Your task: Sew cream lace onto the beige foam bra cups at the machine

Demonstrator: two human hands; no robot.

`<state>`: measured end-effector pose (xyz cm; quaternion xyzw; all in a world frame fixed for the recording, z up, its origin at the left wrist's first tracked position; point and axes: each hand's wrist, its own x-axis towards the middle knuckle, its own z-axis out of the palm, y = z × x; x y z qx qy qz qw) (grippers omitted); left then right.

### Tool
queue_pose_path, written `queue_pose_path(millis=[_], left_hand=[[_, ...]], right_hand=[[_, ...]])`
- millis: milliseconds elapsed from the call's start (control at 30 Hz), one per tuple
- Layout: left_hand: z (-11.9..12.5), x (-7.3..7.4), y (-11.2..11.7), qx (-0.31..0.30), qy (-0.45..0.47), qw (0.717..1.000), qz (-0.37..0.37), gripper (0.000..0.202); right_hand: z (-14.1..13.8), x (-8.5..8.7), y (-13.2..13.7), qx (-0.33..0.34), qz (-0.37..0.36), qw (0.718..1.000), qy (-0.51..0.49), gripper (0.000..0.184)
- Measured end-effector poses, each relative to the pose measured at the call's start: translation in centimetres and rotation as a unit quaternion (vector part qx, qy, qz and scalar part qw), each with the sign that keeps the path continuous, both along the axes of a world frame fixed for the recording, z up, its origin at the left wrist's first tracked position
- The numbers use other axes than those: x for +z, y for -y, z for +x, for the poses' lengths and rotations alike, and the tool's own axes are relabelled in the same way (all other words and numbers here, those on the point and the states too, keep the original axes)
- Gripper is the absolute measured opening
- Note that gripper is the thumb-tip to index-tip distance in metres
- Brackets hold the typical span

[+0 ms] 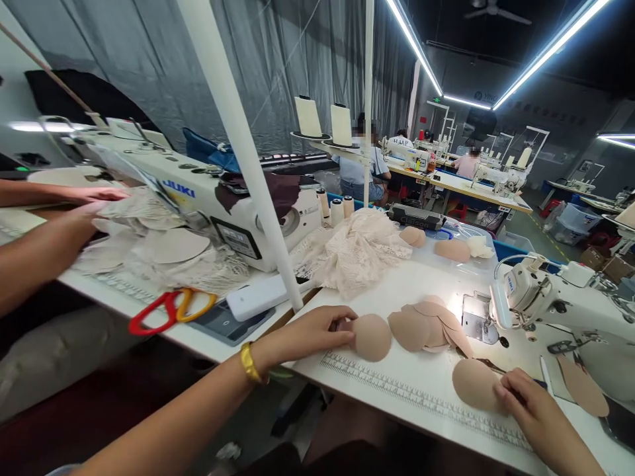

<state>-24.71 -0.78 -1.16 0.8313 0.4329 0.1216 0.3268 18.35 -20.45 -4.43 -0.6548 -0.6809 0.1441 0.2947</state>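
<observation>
- Pinching the left edge of a round beige cup point(371, 337), the left hand point(317, 330) lies on the white table point(421, 370), fingers closed together.
- The right hand point(533, 403) lays curled fingers on a second cup point(473, 385) at the table's near edge; whether it grips cannot be told.
- Loose cups point(429, 324) lie between the hands, beside a sewing machine point(546, 297).

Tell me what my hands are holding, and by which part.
Your left hand grips a beige foam cup by its left edge; your right hand holds a second cup by its right edge. Both lie flat.
</observation>
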Motion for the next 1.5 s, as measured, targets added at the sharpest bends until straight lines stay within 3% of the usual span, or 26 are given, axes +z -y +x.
queue_pose_path(millis=[100,200,333,467,600,700,800,867,933,1033,1100,1200,1267,1367,1500], left_hand=[[1.4,0.9,-0.3,0.047,-0.029,0.99,0.126,0.07],[4.8,1.7,-0.8,-0.042,0.02,0.991,0.125,0.059],[10.6,1.5,-2.4,-0.158,0.033,0.979,0.124,0.06],[14.4,1.0,-3.8,-0.147,0.043,0.972,0.178,0.036],[15.0,0.7,-3.6,-0.102,0.061,0.968,0.222,0.03],[14.7,0.2,-2.1,-0.084,0.106,0.953,0.27,0.034],[14.7,0.0,0.1,-0.156,0.179,0.915,0.325,0.032],[14.7,0.4,1.0,-0.225,0.192,0.899,0.323,0.029],[14.1,1.1,0.9,-0.252,0.172,0.907,0.29,0.035],[12.1,1.5,-1.1,-0.199,0.103,0.952,0.208,0.055],[10.8,0.8,-3.2,-0.156,0.04,0.976,0.147,0.068],[9.8,-1.2,-5.4,-0.154,0.028,0.983,0.094,0.074],[9.8,-2.1,-5.8,-0.141,0.049,0.985,0.09,0.072],[10.1,-1.8,-5.3,-0.123,0.025,0.989,0.082,0.069],[10.3,-0.5,-5.0,-0.143,-0.031,0.987,0.066,0.068]], right_hand=[[0.9,-0.3,0.0,-0.07,0.059,0.995,0.046,0.031],[-1.1,0.3,-2.0,-0.065,0.071,0.995,0.038,0.029],[-4.4,1.2,-6.0,-0.038,0.063,0.997,0.024,0.03],[-5.2,1.2,-8.6,-0.035,0.074,0.997,0.01,0.031],[-5.4,0.5,-8.9,-0.035,0.088,0.995,0.007,0.034],[-6.5,-0.2,-8.2,-0.035,0.152,0.988,0.011,0.049],[-7.4,-0.9,-6.9,0.001,0.234,0.972,0.032,0.06],[-7.2,-1.3,-5.8,0.023,0.267,0.962,0.052,0.064],[-6.1,-1.6,-4.4,0.008,0.286,0.954,0.083,0.069],[-3.6,-1.7,-1.6,-0.03,0.274,0.947,0.162,0.072],[-2.0,-1.3,0.5,-0.009,0.21,0.956,0.206,0.072],[1.0,-0.4,3.1,-0.002,0.092,0.974,0.205,0.063],[3.8,-0.2,4.0,-0.087,0.078,0.969,0.22,0.051],[8.2,-0.8,3.9,-0.253,0.072,0.918,0.298,0.042],[11.6,-1.9,2.7,-0.328,0.051,0.882,0.335,0.037]])
